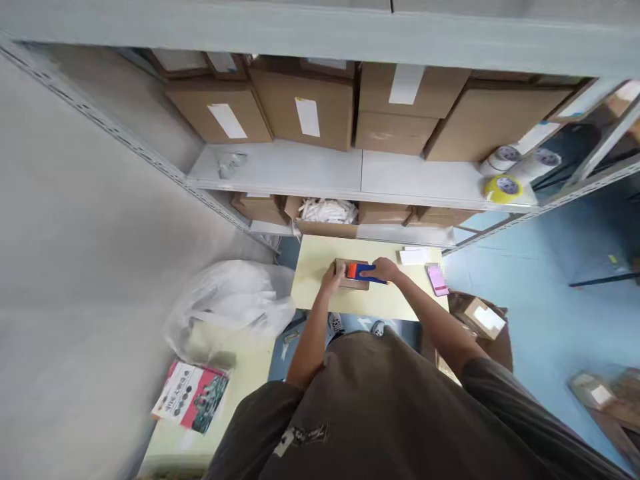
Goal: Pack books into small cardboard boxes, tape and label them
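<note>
A small brown cardboard box (354, 285) lies on the pale yellow table (315, 297) in front of me. My left hand (331, 279) grips its left side, with the fingers partly hidden. Above the top of the box is a blue tape dispenser (367, 274) with an orange front end. My right hand (386, 269) is closed around its right part. Whether tape runs from it onto the box is too small to tell.
White slips (414, 256) and a pink pad (437, 279) lie at the table's right. Behind stands a shelf (310, 167) with cartons (310, 110) and a yellow tape roll (503, 189). To the left are a plastic bag (235, 293) and printed packs (193, 399); a parcel (484, 317) sits at right.
</note>
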Available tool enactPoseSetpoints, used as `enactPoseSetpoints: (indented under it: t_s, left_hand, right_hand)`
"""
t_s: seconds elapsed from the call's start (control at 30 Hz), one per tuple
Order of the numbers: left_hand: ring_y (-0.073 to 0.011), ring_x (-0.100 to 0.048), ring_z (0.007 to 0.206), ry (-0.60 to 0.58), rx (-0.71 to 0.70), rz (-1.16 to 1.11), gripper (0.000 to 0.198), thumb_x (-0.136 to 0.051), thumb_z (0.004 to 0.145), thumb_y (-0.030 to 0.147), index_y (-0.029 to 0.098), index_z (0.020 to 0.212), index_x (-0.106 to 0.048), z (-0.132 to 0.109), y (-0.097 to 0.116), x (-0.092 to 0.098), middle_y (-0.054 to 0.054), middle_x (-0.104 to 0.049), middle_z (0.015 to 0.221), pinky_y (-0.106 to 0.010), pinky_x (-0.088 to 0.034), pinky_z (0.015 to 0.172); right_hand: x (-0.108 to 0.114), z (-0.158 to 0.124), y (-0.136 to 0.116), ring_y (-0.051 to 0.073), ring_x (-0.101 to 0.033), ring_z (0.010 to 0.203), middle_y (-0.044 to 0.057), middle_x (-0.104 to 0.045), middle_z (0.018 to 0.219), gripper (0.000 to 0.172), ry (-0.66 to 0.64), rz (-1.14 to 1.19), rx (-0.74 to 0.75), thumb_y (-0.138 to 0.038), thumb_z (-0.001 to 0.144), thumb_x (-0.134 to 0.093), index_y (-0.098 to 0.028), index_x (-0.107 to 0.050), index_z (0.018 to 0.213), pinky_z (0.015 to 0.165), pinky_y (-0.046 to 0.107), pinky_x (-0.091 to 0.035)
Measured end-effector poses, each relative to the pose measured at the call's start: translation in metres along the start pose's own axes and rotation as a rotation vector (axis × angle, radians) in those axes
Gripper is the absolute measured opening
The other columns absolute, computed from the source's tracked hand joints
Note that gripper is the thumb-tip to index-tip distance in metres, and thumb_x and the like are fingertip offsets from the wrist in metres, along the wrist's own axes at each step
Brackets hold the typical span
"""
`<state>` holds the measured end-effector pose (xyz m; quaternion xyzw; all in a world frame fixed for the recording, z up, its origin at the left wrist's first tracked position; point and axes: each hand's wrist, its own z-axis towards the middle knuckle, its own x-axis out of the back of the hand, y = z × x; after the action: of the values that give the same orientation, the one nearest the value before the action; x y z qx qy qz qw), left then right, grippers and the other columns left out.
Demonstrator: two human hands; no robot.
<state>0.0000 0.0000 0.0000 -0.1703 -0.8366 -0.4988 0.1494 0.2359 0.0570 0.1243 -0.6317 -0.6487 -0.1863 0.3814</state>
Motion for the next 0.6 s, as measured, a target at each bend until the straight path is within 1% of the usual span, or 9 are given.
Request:
enactPoseSetpoints:
  t_s: [0.07, 0.13, 0.2, 0.27, 0.37, 0.47, 0.53, 0.6]
  left_hand:
    - [-0.0338, -0.066, 0.137, 0.057, 0.02, 0.052, 0.074, -0.04, 0.108, 0.072, 0.019, 0.154, -0.059, -0.001, 0.004, -0.004, -0.017, -0.071, 0.146, -0.041, -0.051, 0.112]
    - [-0.0335, -0.066, 0.136, 0.092, 0.026, 0.098, 0.072, -0.035, 0.109, 0.07, 0.019, 0.151, -0.063, -0.001, 0.008, -0.01, -0.016, -0.074, 0.142, -0.042, -0.051, 0.112]
    - [-0.033, -0.067, 0.134, 0.095, 0.002, 0.143, 0.069, -0.033, 0.111, 0.067, 0.02, 0.148, -0.067, 0.0, 0.012, -0.019, -0.015, -0.076, 0.139, -0.042, -0.051, 0.112]
    - [-0.0341, -0.069, 0.132, 0.097, 0.011, 0.167, 0.068, -0.034, 0.111, 0.066, 0.019, 0.147, -0.069, 0.002, 0.017, -0.035, -0.016, -0.077, 0.136, -0.043, -0.051, 0.112]
    - [-0.0353, -0.071, 0.127, 0.074, 0.002, 0.175, 0.067, -0.036, 0.111, 0.065, 0.019, 0.142, -0.073, 0.007, 0.031, -0.066, -0.018, -0.079, 0.129, -0.043, -0.053, 0.108]
    - [-0.034, -0.073, 0.121, 0.011, -0.062, 0.203, 0.063, -0.035, 0.112, 0.061, 0.018, 0.133, -0.077, 0.01, 0.047, -0.098, -0.018, -0.082, 0.12, -0.041, -0.054, 0.103]
    - [-0.0331, -0.073, 0.117, -0.022, -0.104, 0.228, 0.06, -0.037, 0.111, 0.058, 0.019, 0.125, -0.08, 0.013, 0.056, -0.112, -0.017, -0.082, 0.114, -0.039, -0.054, 0.1]
    - [-0.0323, -0.073, 0.114, -0.026, -0.133, 0.246, 0.055, -0.039, 0.111, 0.056, 0.02, 0.115, -0.081, 0.017, 0.06, -0.116, -0.017, -0.082, 0.109, -0.036, -0.053, 0.096]
  right_hand:
    - [0.003, 0.004, -0.008, 0.029, -0.078, 0.106, 0.019, -0.082, 0.116, 0.085, 0.006, 0.001, -0.008, -0.089, 0.089, -0.062, -0.011, -0.083, 0.116, 0.073, 0.028, -0.05]
    - [0.004, 0.005, -0.01, 0.029, -0.077, 0.106, 0.019, -0.082, 0.116, 0.085, 0.014, 0.016, -0.02, -0.089, 0.087, -0.066, -0.011, -0.083, 0.116, 0.073, 0.028, -0.05]
    - [0.003, 0.001, -0.002, 0.03, -0.077, 0.105, 0.019, -0.082, 0.114, 0.082, 0.025, 0.044, -0.042, -0.088, 0.085, -0.069, -0.012, -0.083, 0.114, 0.073, 0.029, -0.05]
    - [-0.001, -0.008, 0.014, 0.03, -0.077, 0.101, 0.018, -0.082, 0.111, 0.078, 0.03, 0.092, -0.068, -0.086, 0.084, -0.071, -0.013, -0.083, 0.109, 0.071, 0.029, -0.05]
    - [-0.007, -0.027, 0.047, 0.028, -0.077, 0.095, 0.015, -0.082, 0.105, 0.071, 0.052, 0.177, -0.121, -0.084, 0.084, -0.073, -0.016, -0.082, 0.103, 0.067, 0.028, -0.048]
    - [-0.013, -0.049, 0.09, 0.026, -0.076, 0.088, 0.012, -0.082, 0.096, 0.069, 0.072, 0.272, -0.152, -0.085, 0.083, -0.072, -0.017, -0.081, 0.095, 0.065, 0.027, -0.047]
    - [-0.018, -0.067, 0.127, 0.025, -0.075, 0.084, 0.011, -0.081, 0.092, 0.07, 0.091, 0.308, -0.153, -0.086, 0.082, -0.072, -0.017, -0.079, 0.09, 0.065, 0.027, -0.047]
    - [-0.023, -0.088, 0.17, 0.025, -0.074, 0.083, 0.012, -0.08, 0.09, 0.069, 0.123, 0.304, -0.179, -0.086, 0.08, -0.073, -0.017, -0.079, 0.086, 0.065, 0.028, -0.047]
